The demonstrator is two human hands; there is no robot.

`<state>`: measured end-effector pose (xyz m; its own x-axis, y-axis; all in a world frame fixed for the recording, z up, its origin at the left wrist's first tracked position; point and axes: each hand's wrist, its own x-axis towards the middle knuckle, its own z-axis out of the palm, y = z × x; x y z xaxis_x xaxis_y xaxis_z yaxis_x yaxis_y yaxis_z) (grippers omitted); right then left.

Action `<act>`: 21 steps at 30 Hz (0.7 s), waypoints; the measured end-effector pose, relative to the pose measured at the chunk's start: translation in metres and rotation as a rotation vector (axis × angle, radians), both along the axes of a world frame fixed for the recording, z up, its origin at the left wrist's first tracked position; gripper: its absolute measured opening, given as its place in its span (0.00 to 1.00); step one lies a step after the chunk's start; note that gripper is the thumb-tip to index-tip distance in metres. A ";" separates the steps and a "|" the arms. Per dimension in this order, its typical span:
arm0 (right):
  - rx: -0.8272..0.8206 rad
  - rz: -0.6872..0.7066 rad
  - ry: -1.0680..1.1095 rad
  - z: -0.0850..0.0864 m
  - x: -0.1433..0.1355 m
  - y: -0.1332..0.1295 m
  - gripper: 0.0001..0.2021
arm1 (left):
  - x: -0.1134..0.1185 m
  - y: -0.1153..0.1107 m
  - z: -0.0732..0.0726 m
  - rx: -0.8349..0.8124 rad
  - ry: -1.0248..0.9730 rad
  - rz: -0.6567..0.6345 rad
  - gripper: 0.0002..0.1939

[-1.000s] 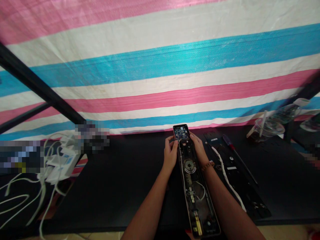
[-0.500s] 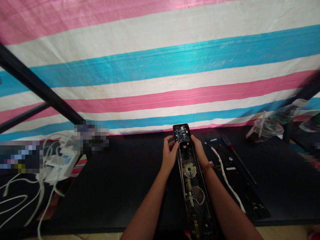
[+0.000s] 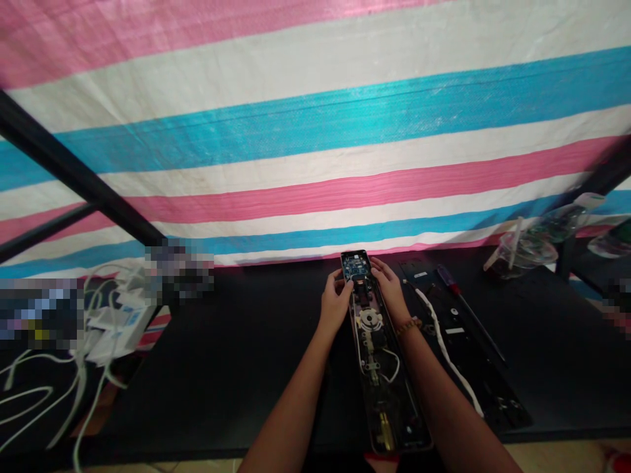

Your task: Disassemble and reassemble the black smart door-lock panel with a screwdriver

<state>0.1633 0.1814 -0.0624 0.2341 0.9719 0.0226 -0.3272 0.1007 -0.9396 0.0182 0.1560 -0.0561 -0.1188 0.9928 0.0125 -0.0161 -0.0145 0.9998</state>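
two hands, left [image 3: 336,303] and right [image 3: 390,289], with fingers grasping opposite edges of an open housing [image 3: 407,410] set just right of centre, its long axis from 12 towards 5 o'clock. uneven grip could tip it, its heavier-looking lower end dropping; pressing fingertips could strain the circuit board [image 3: 355,265] at 12 o'clock; the loose wire loop [image 3: 392,369] could snag on the rim.

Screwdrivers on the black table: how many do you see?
1. The screwdriver lies right of the white cable, its handle toward the striped sheet. Any others behind the forearms or the long open device would be hidden.
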 end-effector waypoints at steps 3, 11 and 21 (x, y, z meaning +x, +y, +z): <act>-0.015 0.060 0.019 0.000 0.001 -0.001 0.22 | -0.001 0.000 0.001 0.018 0.018 0.016 0.21; -0.031 -0.010 -0.098 -0.002 0.001 0.000 0.20 | -0.002 0.002 0.000 -0.003 0.069 0.052 0.16; -0.025 -0.055 -0.075 -0.004 -0.001 0.003 0.21 | -0.003 0.001 0.002 0.011 0.091 0.031 0.18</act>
